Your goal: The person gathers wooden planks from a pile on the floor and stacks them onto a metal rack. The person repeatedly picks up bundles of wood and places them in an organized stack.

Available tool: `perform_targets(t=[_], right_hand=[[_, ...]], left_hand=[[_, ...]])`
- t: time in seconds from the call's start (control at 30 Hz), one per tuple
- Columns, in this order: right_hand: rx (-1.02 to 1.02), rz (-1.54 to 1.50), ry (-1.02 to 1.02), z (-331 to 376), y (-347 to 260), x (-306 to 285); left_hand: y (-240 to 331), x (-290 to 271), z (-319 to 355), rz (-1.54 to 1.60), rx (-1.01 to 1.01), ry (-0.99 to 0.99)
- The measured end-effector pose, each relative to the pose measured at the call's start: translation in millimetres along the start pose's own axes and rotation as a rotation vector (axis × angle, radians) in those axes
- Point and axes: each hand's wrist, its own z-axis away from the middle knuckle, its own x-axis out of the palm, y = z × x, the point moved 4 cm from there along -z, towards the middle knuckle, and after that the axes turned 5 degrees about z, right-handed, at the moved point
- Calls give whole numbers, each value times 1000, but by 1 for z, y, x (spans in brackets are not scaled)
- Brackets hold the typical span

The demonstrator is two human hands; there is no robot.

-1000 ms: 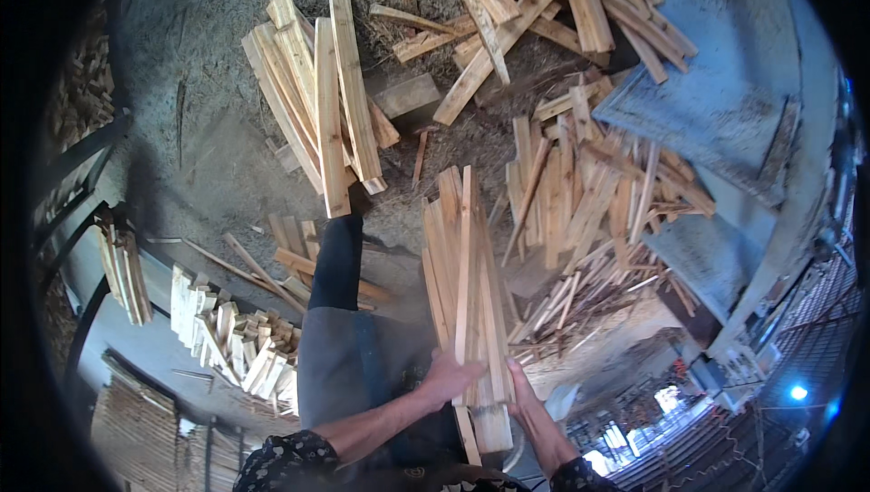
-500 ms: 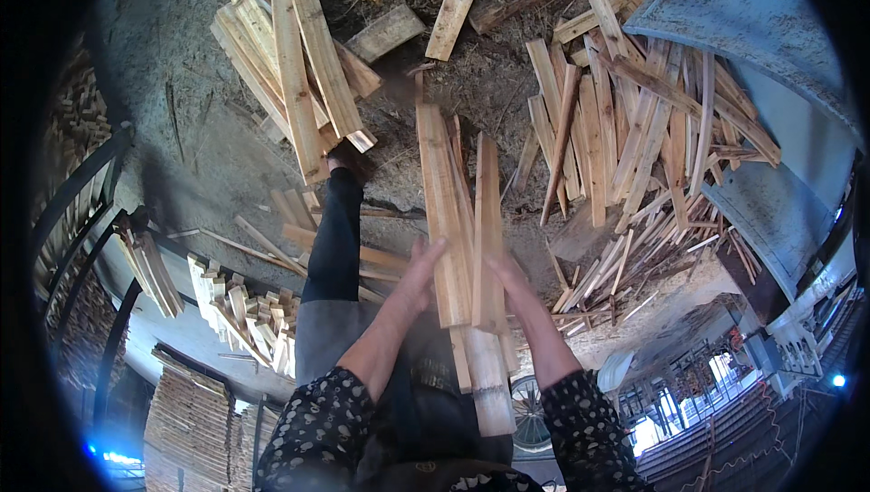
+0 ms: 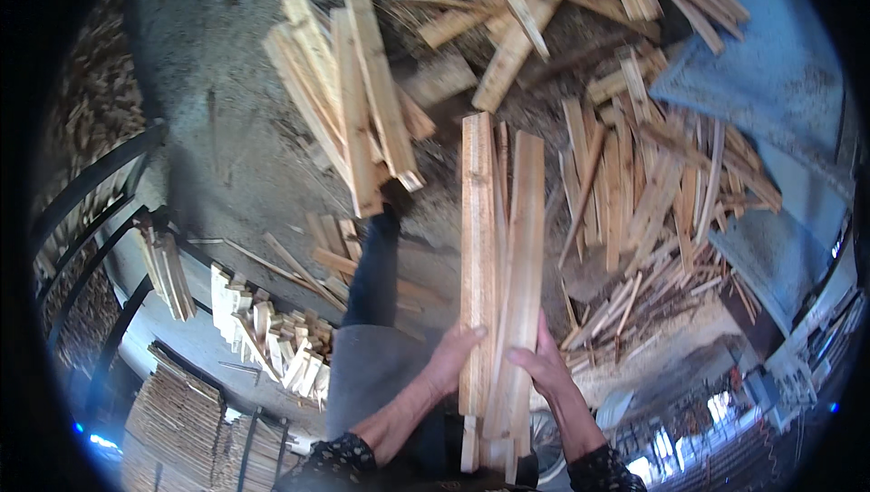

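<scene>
A loose bundle of long wooden boards (image 3: 477,220) stands out in front of my body, gripped from both sides. My left hand (image 3: 453,356) is closed round the left edge, its thumb lying on the front board. On the other side my right hand (image 3: 542,361) clasps a second board (image 3: 526,220), thumb across its face. Shorter board ends show below my hands, close to my lap. The fingers behind the bundle are hidden.
Beyond my leg lies a stack of boards (image 3: 358,111) on the dirt floor. Heaped offcuts (image 3: 625,166) lie to the right beside a blue metal sheet (image 3: 752,84). Small wood blocks (image 3: 272,329) and a black metal rail (image 3: 100,166) are at the left.
The bundle has turned more upright and shifted right in view, its lower ends nearer my body. My right thumb now shows across the board. The view itself has shifted.
</scene>
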Motion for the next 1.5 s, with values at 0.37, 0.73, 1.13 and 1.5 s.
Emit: perform_targets(t=[0.37,0.73,1.13,1.5], right_hand=[[-573,542,-313,-167,-142,160],[-702,1647,100,-333,-92,251],[-716,1545,181,-338,-114,221],[-568,1128,251,-374,-100,241]], left_hand=[[247,-5,-7,115,621,-213],[375,-108,-119,-296,718,512],[394,-119,-136,-374,934,486],[400,-113,-115,-397,838,289]])
